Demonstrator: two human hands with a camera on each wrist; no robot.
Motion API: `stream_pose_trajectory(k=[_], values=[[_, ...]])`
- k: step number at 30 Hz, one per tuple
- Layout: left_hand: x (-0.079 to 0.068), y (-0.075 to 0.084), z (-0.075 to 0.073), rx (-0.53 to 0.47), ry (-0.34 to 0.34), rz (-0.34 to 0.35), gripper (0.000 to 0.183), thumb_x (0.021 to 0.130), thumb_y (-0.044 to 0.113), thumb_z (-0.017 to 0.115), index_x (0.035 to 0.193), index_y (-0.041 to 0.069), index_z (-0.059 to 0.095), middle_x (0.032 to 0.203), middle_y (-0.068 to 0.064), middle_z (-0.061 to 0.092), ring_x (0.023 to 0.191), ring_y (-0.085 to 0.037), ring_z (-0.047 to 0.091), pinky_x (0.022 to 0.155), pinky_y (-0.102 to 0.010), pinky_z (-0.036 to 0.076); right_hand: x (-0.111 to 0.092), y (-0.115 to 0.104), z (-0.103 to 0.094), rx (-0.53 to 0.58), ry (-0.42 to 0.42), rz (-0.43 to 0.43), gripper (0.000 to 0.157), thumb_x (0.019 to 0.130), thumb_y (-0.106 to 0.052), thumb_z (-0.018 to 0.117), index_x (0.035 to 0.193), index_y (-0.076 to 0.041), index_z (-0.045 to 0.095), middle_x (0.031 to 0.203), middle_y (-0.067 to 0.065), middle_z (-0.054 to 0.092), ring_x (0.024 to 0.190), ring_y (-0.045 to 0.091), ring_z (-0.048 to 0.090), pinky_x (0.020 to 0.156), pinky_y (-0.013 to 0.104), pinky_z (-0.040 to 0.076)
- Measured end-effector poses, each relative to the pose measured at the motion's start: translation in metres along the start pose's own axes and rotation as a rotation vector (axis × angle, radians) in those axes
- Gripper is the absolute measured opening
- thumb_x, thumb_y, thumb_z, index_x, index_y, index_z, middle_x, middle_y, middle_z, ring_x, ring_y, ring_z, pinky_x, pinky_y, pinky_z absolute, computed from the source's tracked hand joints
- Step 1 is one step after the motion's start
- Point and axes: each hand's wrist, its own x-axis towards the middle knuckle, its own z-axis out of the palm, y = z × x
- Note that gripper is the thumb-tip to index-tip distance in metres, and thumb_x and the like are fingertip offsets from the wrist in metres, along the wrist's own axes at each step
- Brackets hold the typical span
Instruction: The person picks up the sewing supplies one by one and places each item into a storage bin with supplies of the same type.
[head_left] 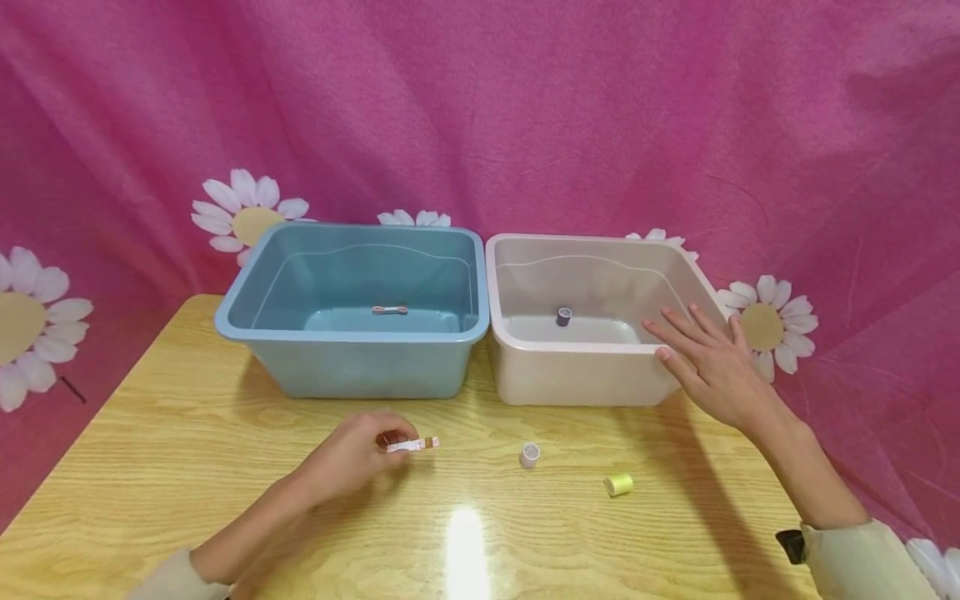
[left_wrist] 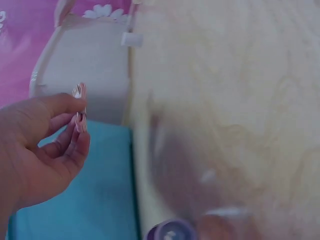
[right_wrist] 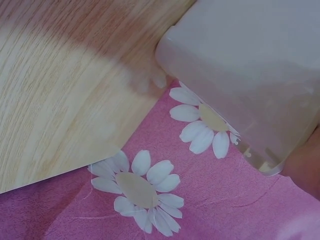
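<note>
My left hand [head_left: 358, 454] pinches a small skein of embroidery floss [head_left: 414, 445] between thumb and fingers, low over the table in front of the blue bin [head_left: 352, 367]. The left wrist view shows the skein [left_wrist: 81, 122] as pinkish strands with a pale band. My right hand [head_left: 712, 367], fingers spread and straight, lies at the right front rim of the pale pink bin [head_left: 585, 375]. Inside the blue bin is another skein [head_left: 390, 310] with pinkish ends. A dark thread spool [head_left: 564, 317] stands in the pale bin.
On the wooden table [head_left: 480, 550] a whitish spool [head_left: 529, 455] stands upright, and a yellow spool [head_left: 618, 485] lies on its side farther right. Both bins stand side by side at the back edge, before a pink curtain [head_left: 525, 117] with daisies.
</note>
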Motion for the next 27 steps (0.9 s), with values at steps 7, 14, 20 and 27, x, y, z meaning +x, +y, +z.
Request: stream_pose_trajectory(k=[7, 14, 20, 27], values=[[-0.002, 0.007, -0.021, -0.042, -0.009, 0.03, 0.012, 0.082, 0.015, 0.07, 0.091, 0.023, 0.068, 0.083, 0.014, 0.058, 0.074, -0.003, 0.054, 0.071, -0.027, 0.048, 0.0, 0.0, 0.0, -0.014, -0.004, -0.005, 0.043, 0.097, -0.035, 0.043, 0.139, -0.027, 0.042, 0.146, 0.006, 0.032, 0.136, 0.032, 0.014, 0.1, 0.059, -0.012], [-0.001, 0.018, -0.047, -0.024, 0.037, 0.086, 0.017, 0.079, 0.012, 0.073, 0.092, 0.021, 0.069, 0.08, 0.014, 0.058, 0.072, -0.004, 0.055, 0.067, -0.026, 0.049, 0.0, 0.0, 0.0, -0.014, 0.004, -0.009, 0.043, 0.097, -0.035, 0.044, 0.139, -0.027, 0.043, 0.145, 0.006, 0.033, 0.136, 0.033, 0.016, 0.1, 0.059, -0.011], [0.002, 0.023, -0.071, 0.023, 0.092, 0.102, 0.017, 0.079, 0.013, 0.073, 0.092, 0.023, 0.069, 0.081, 0.015, 0.059, 0.072, -0.004, 0.056, 0.067, -0.028, 0.049, 0.0, 0.0, 0.0, -0.016, -0.002, -0.01, 0.043, 0.097, -0.035, 0.044, 0.139, -0.028, 0.042, 0.145, 0.007, 0.033, 0.136, 0.033, 0.016, 0.1, 0.059, -0.011], [0.009, 0.023, -0.095, 0.064, 0.099, 0.102, 0.016, 0.08, 0.019, 0.073, 0.095, 0.023, 0.069, 0.083, 0.015, 0.06, 0.073, -0.005, 0.055, 0.068, -0.025, 0.049, -0.001, 0.001, 0.001, -0.019, 0.007, -0.011, 0.045, 0.096, -0.036, 0.044, 0.14, -0.028, 0.04, 0.145, 0.008, 0.034, 0.136, 0.033, 0.016, 0.101, 0.058, -0.011]])
